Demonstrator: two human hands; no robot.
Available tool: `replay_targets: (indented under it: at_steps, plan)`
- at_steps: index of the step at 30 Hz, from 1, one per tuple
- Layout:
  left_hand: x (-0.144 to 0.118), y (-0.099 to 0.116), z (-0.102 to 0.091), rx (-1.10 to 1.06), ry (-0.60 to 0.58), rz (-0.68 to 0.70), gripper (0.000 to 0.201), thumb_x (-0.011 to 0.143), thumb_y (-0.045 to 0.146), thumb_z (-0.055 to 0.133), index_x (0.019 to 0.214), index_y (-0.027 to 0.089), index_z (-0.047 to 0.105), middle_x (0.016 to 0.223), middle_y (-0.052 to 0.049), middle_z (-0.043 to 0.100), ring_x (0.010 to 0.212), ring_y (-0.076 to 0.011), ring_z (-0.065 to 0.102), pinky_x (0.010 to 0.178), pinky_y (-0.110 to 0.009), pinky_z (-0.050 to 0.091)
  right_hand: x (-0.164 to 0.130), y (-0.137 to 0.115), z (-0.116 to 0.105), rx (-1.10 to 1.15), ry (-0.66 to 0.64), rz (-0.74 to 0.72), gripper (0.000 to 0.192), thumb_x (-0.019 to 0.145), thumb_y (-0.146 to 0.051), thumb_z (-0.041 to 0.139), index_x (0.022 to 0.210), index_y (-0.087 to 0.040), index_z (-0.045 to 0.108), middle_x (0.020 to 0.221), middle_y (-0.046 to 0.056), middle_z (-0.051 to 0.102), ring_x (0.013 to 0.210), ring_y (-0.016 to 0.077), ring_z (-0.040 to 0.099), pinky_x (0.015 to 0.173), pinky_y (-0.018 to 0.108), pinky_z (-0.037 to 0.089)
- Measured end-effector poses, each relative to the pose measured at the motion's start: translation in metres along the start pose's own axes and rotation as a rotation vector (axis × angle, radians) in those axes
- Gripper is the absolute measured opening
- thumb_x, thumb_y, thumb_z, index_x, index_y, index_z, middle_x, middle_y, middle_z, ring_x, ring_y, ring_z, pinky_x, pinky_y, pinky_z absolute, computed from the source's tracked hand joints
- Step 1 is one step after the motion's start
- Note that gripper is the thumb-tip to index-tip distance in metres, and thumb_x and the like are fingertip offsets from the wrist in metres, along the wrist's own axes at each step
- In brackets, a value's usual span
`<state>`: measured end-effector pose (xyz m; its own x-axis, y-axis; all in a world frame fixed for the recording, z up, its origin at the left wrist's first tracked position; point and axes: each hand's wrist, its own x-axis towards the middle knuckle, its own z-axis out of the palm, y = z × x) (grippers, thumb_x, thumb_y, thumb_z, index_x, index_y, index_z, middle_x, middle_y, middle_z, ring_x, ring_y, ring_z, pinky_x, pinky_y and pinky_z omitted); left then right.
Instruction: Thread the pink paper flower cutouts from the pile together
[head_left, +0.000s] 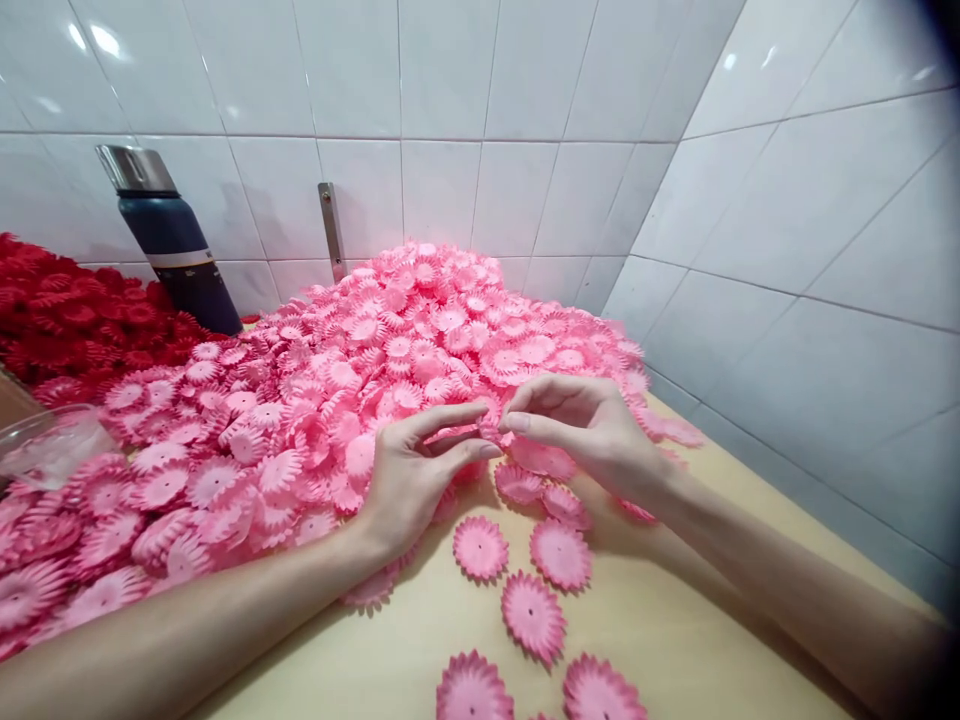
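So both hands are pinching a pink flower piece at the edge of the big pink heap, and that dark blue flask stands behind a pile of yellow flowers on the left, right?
Nearly. The left hand and right hand do meet on a pink flower piece at the edge of the pink heap, but the pile by the dark blue flask is red, not yellow. The head view shows it.

A single head-worn camera looks forward and down, close over the table [675, 620], toward the tiled corner [645, 230].
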<state>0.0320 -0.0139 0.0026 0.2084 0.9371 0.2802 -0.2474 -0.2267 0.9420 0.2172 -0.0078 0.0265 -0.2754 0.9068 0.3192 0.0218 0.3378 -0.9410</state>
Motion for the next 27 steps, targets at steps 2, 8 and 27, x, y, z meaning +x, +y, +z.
replay_targets:
  at_steps: [2,8,27]
  plan:
    - [-0.0006,0.001,0.0004,0.014,-0.002,-0.024,0.028,0.073,0.016,0.078,0.101,0.019,0.075,0.1,-0.005,0.077,0.087,-0.0182,0.074,0.082,-0.028,0.063,-0.0012,-0.0023,0.002,0.011,0.001,0.015,0.012,0.075,-0.029,0.078,0.08,-0.02,0.071,0.08,0.003,0.073,0.075,0.0154,0.069,0.07,0.028,0.059]
    - [-0.0015,0.0019,0.001,0.031,0.003,-0.036,0.029,0.072,0.017,0.078,0.101,0.018,0.075,0.103,-0.006,0.077,0.093,-0.0222,0.073,0.085,-0.034,0.063,-0.0024,-0.0059,0.0089,0.038,0.037,0.06,0.013,0.074,-0.029,0.079,0.078,-0.019,0.071,0.08,0.003,0.072,0.074,0.0151,0.069,0.068,0.027,0.059]
    - [0.0001,0.0036,0.0027,0.136,0.005,0.069,0.013,0.078,0.027,0.074,0.081,0.016,0.067,0.104,-0.007,0.072,0.101,-0.0197,0.069,0.084,-0.028,0.059,-0.0041,0.0001,0.0089,0.071,0.057,0.024,0.011,0.075,-0.026,0.078,0.078,-0.021,0.069,0.079,0.001,0.071,0.074,0.0141,0.069,0.07,0.026,0.059]
